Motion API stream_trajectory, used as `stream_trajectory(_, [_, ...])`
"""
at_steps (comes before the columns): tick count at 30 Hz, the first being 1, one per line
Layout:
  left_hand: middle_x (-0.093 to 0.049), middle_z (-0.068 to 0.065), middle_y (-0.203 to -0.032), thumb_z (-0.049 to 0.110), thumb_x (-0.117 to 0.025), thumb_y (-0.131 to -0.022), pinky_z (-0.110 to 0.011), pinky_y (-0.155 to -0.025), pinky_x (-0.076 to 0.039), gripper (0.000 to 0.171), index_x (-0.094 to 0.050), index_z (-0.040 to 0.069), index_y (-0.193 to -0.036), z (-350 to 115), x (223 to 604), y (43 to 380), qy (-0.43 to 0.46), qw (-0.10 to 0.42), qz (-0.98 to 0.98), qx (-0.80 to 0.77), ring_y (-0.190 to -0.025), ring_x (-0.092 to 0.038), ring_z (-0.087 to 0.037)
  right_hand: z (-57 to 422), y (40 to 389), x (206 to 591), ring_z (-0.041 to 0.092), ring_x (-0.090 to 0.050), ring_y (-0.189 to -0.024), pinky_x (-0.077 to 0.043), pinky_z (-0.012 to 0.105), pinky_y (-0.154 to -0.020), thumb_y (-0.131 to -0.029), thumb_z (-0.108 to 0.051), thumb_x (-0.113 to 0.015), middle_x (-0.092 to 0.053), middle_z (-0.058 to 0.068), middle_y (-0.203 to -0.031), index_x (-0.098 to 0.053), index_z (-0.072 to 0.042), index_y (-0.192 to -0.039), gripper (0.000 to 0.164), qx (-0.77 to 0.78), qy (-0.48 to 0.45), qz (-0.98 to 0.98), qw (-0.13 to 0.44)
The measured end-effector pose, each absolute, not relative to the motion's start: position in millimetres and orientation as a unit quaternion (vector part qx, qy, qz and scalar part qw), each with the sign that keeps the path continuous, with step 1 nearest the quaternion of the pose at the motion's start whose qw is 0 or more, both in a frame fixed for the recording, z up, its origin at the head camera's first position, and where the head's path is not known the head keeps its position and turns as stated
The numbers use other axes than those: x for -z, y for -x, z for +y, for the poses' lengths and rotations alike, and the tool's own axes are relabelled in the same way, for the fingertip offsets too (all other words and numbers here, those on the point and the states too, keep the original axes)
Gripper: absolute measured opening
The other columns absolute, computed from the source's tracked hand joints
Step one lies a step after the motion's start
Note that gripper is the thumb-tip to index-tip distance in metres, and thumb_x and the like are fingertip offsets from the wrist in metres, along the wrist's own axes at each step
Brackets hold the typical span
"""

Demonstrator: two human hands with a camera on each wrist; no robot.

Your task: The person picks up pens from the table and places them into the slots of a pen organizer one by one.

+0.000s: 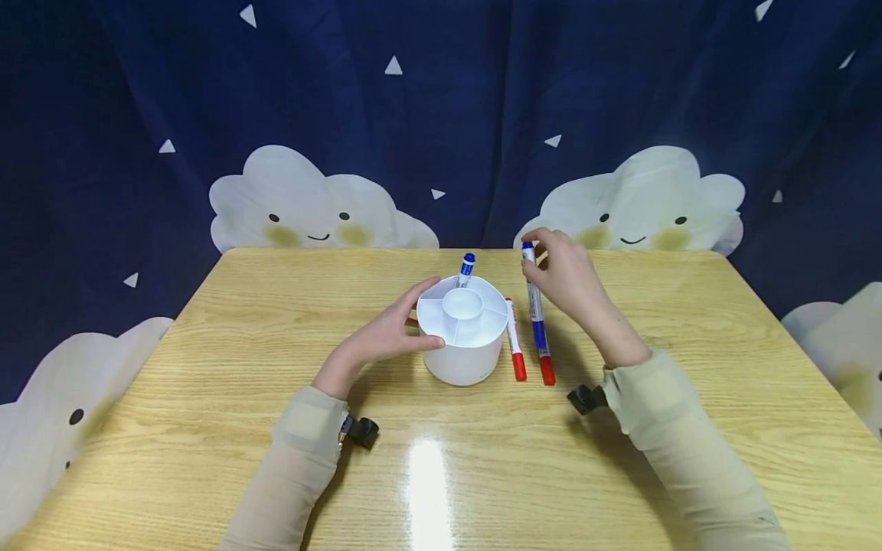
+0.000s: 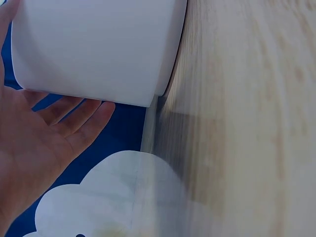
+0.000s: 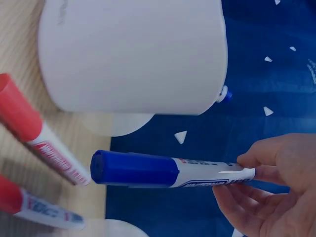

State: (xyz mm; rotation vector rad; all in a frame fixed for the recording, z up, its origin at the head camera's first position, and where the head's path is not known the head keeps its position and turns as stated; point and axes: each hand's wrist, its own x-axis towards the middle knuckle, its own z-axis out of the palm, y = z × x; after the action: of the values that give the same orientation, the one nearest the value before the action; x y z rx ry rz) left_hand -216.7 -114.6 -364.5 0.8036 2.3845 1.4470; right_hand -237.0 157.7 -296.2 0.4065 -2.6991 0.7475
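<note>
A white round pen holder [image 1: 449,366] with several compartments around a central cup stands on the table. My left hand [image 1: 389,329] holds it from the left, thumb along the front rim and fingers around the far side. A blue marker [image 1: 465,268] stands in its back compartment. Right of the holder, my right hand [image 1: 568,272] pinches a second blue marker [image 3: 138,169] near its end, with the blue cap pointing down. Two red markers lie on the table: one red marker [image 1: 515,344] beside the holder, the other red marker [image 1: 547,372] partly hidden behind the held one.
The wooden table [image 1: 207,398] reaches back to a dark blue curtain [image 1: 455,99] with clouds and triangles printed on it. Black wrist cameras, a left camera [image 1: 363,432] and a right camera [image 1: 586,399], stick out from the beige sleeves.
</note>
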Motion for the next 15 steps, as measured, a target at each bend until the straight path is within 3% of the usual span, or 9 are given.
stream_trajectory(15, [-0.022,0.004,-0.147,0.032,-0.074,-0.075,-0.038,-0.095,-0.042,0.092,-0.014,0.025,-0.146,-116,366,218,-0.278,0.115,0.816,-0.494,-0.12,-0.04,-0.018,141,220,266,0.024,-0.062,-0.075,-0.053,0.035,-0.062,-0.084,-0.009,-0.056,-0.057,0.015,-0.093,-0.055,-0.003,-0.11,0.027,-0.268,-0.184,-0.916,0.233])
